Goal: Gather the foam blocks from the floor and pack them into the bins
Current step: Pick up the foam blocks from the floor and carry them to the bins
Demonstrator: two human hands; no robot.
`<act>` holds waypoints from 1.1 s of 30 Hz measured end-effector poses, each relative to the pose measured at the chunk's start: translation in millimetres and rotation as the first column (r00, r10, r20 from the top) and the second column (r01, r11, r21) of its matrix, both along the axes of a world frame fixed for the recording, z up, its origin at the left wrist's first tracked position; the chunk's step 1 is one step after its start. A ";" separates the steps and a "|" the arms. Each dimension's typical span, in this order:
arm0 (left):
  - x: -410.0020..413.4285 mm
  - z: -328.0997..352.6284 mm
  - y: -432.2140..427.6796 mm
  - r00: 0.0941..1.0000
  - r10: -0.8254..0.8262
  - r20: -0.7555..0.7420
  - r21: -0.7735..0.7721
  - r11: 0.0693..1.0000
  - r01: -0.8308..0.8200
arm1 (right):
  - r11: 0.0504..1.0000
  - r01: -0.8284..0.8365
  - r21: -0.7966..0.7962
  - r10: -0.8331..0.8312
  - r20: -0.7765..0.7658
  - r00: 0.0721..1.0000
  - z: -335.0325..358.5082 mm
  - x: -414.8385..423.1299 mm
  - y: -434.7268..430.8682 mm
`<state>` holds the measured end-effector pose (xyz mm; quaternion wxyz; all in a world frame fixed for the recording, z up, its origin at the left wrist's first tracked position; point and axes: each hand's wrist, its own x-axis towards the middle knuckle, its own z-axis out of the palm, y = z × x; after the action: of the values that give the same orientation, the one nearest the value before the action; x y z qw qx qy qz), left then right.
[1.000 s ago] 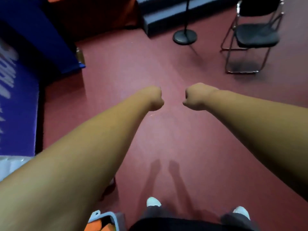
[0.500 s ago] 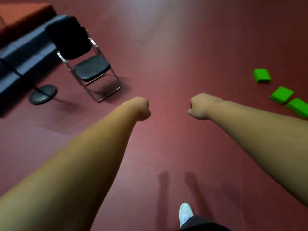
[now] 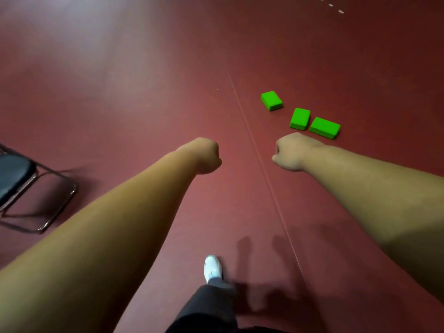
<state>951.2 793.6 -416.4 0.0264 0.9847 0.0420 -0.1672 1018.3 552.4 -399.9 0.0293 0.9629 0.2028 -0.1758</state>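
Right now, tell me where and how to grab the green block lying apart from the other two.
Probably from above with the right hand, now a fist holding nothing: thumb and fingers on the two long side faces of the lone block, across its narrow width. It lies flat on the floor with every side free.

Indoor hall, red floor (image 3: 144,92), folding chair (image 3: 21,186)
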 end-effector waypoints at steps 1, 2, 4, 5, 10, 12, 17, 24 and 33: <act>19.9 -8.1 -0.9 1.000 -0.015 -0.007 -0.013 1.000 0.015 | 1.000 0.015 -0.010 -0.015 -0.008 1.000 -7.1 16.1 -0.4; 39.8 -16.6 -0.6 0.999 -0.025 -0.021 -0.025 0.999 0.024 | 0.999 0.028 -0.020 -0.028 -0.013 1.000 -14.9 33.0 0.2; 84.6 -34.1 4.3 0.997 -0.044 -0.056 -0.054 0.998 0.041 | 0.998 0.042 -0.053 -0.044 -0.029 0.999 -26.9 70.1 6.2; 108.5 -41.6 8.8 0.996 -0.050 -0.074 -0.072 0.996 0.044 | 0.997 0.048 -0.068 -0.051 -0.035 0.998 -32.3 91.1 11.2; 253.6 -66.3 42.0 0.991 -0.084 -0.104 -0.130 0.989 0.070 | 0.990 0.087 -0.113 -0.095 -0.066 0.993 -48.7 218.0 46.1; 313.4 -65.4 54.9 0.985 -0.114 -0.126 -0.133 0.986 0.097 | 0.989 0.095 -0.111 -0.105 -0.084 0.991 -46.9 272.9 65.2; 468.4 -39.3 65.3 0.975 -0.209 -0.070 -0.105 0.974 0.201 | 0.978 0.207 -0.005 -0.207 -0.041 0.977 -26.5 397.1 86.8; 646.1 -33.9 30.7 0.950 -0.273 -0.148 -0.183 0.952 0.245 | 0.941 0.339 -0.019 -0.340 -0.063 0.938 -26.6 555.1 46.8; 895.8 -143.2 -34.5 0.947 -0.243 -0.208 -0.210 0.957 0.200 | 0.900 0.433 0.049 -0.421 -0.156 0.894 -145.8 823.8 -30.5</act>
<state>1847.0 759.1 -559.5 0.0943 0.9501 -0.0823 -0.2858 1842.0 521.9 -545.7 -0.0642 0.9694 -0.0049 -0.2370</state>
